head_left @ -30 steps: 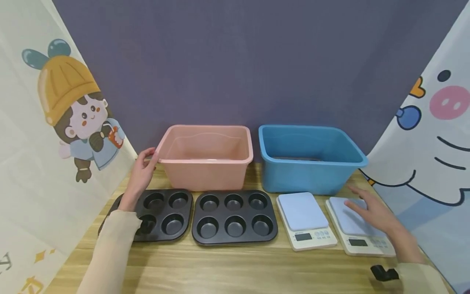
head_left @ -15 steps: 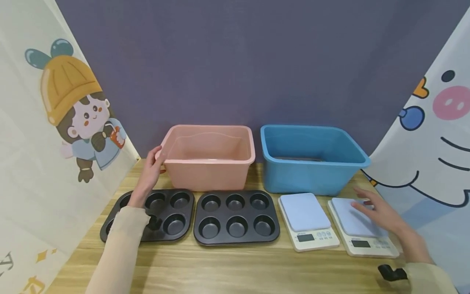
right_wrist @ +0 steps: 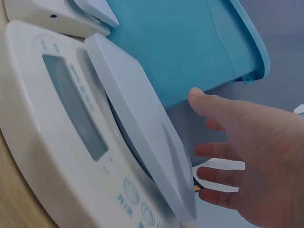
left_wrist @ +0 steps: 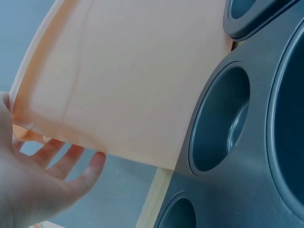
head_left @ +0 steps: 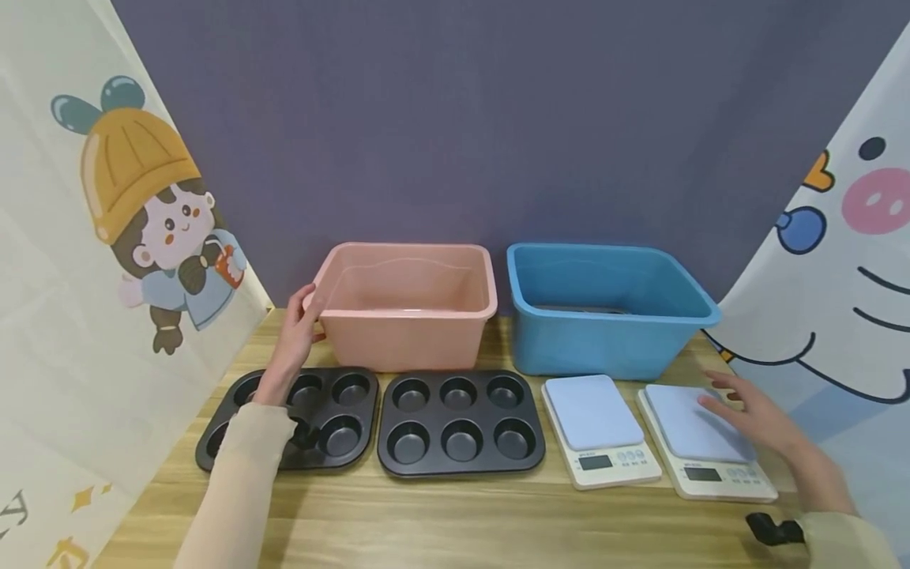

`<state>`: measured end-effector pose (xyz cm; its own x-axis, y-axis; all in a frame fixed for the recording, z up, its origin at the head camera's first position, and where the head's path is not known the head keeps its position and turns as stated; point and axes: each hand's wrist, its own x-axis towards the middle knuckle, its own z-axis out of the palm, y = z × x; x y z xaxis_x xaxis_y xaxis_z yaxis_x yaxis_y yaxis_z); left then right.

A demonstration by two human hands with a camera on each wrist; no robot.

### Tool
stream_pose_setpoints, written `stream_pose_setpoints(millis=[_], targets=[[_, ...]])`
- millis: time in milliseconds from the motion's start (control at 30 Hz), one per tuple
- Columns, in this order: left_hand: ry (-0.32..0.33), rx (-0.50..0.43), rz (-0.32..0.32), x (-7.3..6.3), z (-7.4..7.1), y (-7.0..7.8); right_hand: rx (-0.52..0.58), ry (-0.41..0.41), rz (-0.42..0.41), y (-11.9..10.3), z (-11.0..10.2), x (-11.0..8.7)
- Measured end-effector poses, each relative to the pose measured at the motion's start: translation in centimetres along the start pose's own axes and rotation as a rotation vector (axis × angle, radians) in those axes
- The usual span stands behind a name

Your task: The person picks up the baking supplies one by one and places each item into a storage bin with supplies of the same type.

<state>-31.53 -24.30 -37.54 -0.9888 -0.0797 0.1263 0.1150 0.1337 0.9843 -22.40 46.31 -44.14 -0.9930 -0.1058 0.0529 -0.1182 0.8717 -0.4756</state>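
My left hand (head_left: 295, 336) is at the left end of a pink plastic bin (head_left: 401, 344). Its thumb lies over the bin's rim, while the other fingers (left_wrist: 88, 178) bend in under the rim against the outer end wall; some fingertips are hidden behind the bin. Over at the right, my right hand (head_left: 764, 419) hovers above the right edge of a white kitchen scale (head_left: 700, 427), fingers spread and holding nothing. A blue plastic bin (head_left: 590, 348) stands beyond that hand, apart from it. The right wrist view shows the scale's display and buttons close up.
Two black muffin pans stand in front of the pink bin: the left pan (head_left: 362, 419) lies partly under my left forearm, the right pan (head_left: 460, 403) beside it. A second kitchen scale (head_left: 593, 415) sits before the blue bin. A dark cloth wall (head_left: 498, 118) rises behind.
My left hand has moved right, from beside the pink bin's rim onto it. My right hand has drifted right over the scale. The view has shifted slightly; the bins appear to stay put.
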Motion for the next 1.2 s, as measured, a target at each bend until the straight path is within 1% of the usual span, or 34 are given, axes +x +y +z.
stream_pose_setpoints(millis=[133, 300, 333, 367, 467, 533, 600, 733, 833, 933, 1000, 1100, 1200], targets=[[-0.008, 0.005, 0.003, -0.3, 0.2, 0.3, -0.003, -0.016, 0.015, 0.6, 0.0, -0.2], [0.007, -0.008, 0.003, -0.1, 0.4, -0.1, -0.003, -0.041, 0.027, 1.2, 0.2, -0.4], [0.011, -0.010, 0.003, 0.1, 0.4, -0.5, -0.001, -0.051, 0.038, 1.3, 0.2, -0.3], [0.010, -0.014, 0.001, 0.1, 0.4, -0.6, 0.001, -0.062, 0.047, 1.4, 0.3, -0.3], [0.014, -0.007, 0.012, 1.0, 0.3, -1.9, 0.006, -0.094, 0.077, 1.6, 0.4, -0.3], [0.015, -0.008, 0.014, 1.2, 0.4, -2.2, 0.012, -0.111, 0.093, 1.8, 0.4, -0.2], [0.018, -0.010, 0.013, 1.1, 0.5, -1.8, 0.021, -0.120, 0.102, 2.0, 0.4, -0.2], [0.013, -0.004, 0.005, 0.1, 0.7, -0.1, 0.045, -0.132, 0.115, 2.2, 0.3, 0.1], [0.015, 0.002, 0.005, -0.1, 0.6, 0.1, 0.055, -0.133, 0.110, 2.1, 0.3, 0.3], [0.023, -0.012, 0.000, 0.3, 0.3, -0.5, 0.050, -0.124, 0.099, 2.0, 0.4, 0.5], [0.032, -0.010, 0.003, 0.7, 0.1, -1.3, 0.047, -0.120, 0.094, 2.1, 0.4, 0.7], [0.043, 0.013, 0.023, 1.2, -0.1, -2.2, 0.042, -0.116, 0.099, 2.3, 0.5, 0.9], [0.048, 0.027, 0.045, 1.4, -0.2, -2.6, 0.047, -0.116, 0.110, 2.5, 0.7, 1.0]])
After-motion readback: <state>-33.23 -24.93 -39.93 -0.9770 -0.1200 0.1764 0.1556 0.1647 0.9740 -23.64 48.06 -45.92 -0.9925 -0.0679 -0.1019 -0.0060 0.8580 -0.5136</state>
